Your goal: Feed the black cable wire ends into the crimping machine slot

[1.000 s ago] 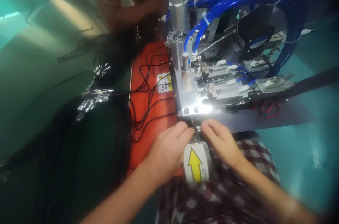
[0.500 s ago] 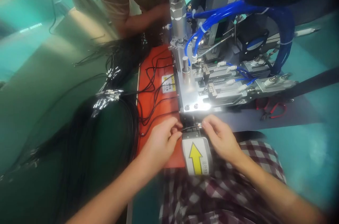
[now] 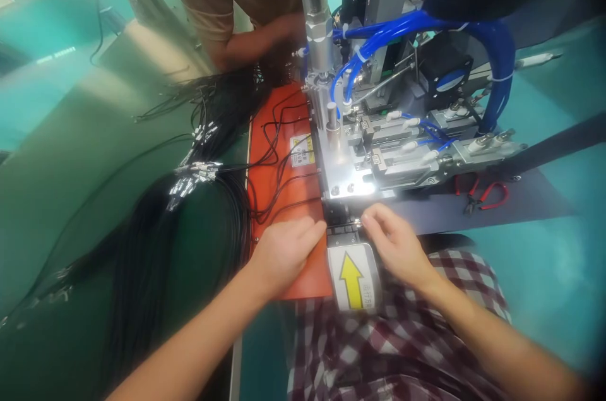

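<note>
A thin black cable (image 3: 341, 228) runs between my hands across the near end of a metal machine (image 3: 341, 173). My left hand (image 3: 288, 251) is closed on the cable's left part, resting over the orange plate (image 3: 303, 284). At the cable's right end, a small silvery tip (image 3: 358, 223) sits at the fingertips of my right hand (image 3: 394, 243), which is pinched closed. Just below the cable is a curved guard (image 3: 351, 278) with a yellow arrow label. My fingers hide parts of the cable.
Black cables with silvery ends (image 3: 194, 177) lie in a bundle on the green surface at left; several cross the orange plate into the machine. Blue air hoses (image 3: 392, 31) arch above. Red-handled cutters (image 3: 483, 197) lie at right. Another person's arm (image 3: 265, 41) reaches in behind.
My left hand has shifted slightly left and turned, its fingers now flatter and closer together. The cable lies lower and straighter. My right hand stays almost in place.
</note>
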Available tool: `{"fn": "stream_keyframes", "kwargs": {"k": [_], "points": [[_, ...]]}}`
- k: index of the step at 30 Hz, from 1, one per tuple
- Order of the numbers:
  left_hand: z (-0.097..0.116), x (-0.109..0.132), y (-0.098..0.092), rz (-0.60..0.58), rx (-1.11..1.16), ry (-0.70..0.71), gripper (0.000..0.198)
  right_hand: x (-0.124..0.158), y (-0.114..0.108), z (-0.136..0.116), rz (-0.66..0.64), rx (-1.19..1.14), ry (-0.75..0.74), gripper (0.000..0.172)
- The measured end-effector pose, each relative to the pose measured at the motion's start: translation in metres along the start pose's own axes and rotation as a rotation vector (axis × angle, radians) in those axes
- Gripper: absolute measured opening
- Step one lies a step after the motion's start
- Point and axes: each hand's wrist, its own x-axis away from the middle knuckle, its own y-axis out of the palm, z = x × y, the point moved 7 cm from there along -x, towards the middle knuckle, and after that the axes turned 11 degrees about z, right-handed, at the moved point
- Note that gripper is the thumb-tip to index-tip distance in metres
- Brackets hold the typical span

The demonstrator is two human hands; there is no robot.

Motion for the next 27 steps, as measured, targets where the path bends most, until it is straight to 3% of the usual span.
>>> {"fn": "stream_keyframes", "kwargs": {"k": [6,10,14,18,27], "points": [[0.007,0.001,-0.004,0.063,-0.131,0.126,0.024,-0.001,0.001,0.003,-0.009,-0.003,0.032,0.025],[0.023,0.000,-0.006,0.090,-0.297,0.181,0.022,-0.001,0.000,0.003,0.001,-0.003,0.048,0.026],[0.032,0.008,0.004,-0.052,-0.376,-0.034,0.034,0.000,0.000,0.004,-0.002,-0.002,0.063,0.026],[0.036,0.024,0.008,-0.067,-0.314,-0.217,0.047,0.001,0.000,0.004,-0.012,0.002,0.073,0.026],[0.021,0.031,0.005,-0.057,-0.103,-0.325,0.048,0.000,0.000,0.004,-0.008,-0.010,0.091,0.025]]}}
